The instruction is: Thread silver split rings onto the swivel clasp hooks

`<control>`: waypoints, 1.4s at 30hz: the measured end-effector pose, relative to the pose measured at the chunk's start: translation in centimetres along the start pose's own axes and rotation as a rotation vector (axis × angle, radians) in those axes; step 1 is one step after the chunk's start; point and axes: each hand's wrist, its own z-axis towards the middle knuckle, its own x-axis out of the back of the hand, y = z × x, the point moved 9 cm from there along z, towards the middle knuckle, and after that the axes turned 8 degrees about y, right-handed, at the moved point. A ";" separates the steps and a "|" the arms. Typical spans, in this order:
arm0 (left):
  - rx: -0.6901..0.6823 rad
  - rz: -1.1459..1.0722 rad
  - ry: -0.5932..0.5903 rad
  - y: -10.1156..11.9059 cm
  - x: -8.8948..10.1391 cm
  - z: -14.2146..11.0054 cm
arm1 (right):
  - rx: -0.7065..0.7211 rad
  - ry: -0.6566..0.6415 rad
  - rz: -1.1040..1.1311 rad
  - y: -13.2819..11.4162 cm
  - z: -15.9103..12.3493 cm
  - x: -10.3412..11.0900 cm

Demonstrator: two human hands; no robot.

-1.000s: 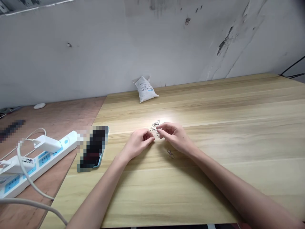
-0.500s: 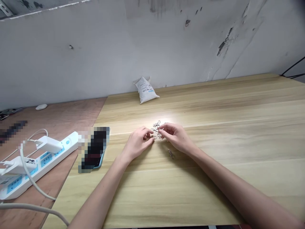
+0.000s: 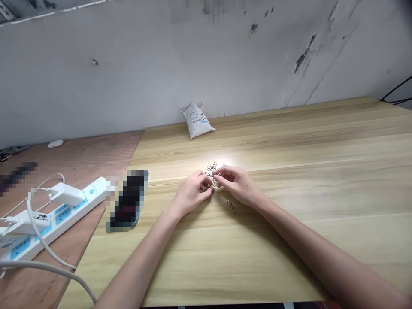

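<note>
My left hand point(image 3: 197, 191) rests low over the wooden table, thumb and forefinger pinching a small metal ring point(image 3: 213, 187). Facing it, my right hand point(image 3: 236, 182) has its thumb and forefinger closed at a small silver clasp point(image 3: 210, 174), partly hidden by the fingertips. Around both sets of fingertips lies a small pile of silver rings and clasps point(image 3: 212, 166). A separate clasp with a ring point(image 3: 231, 206) lies on the table just below my right hand.
A white plastic packet point(image 3: 198, 122) with a printed label sits at the back against the wall. On the left lie a phone point(image 3: 128, 201), blurred out, and a white power strip point(image 3: 93, 193) with chargers and cables point(image 3: 48, 266). The wooden table point(image 3: 305, 171) spreads to the right.
My left hand has moved slightly right with the ring, closer to my right hand. My right hand stays nearly in place, and the separate clasp has not moved.
</note>
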 end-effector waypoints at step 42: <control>-0.227 0.347 0.163 1.4 2.5 -0.2 | 0.587 0.072 -0.813 -2.3 -0.8 0.1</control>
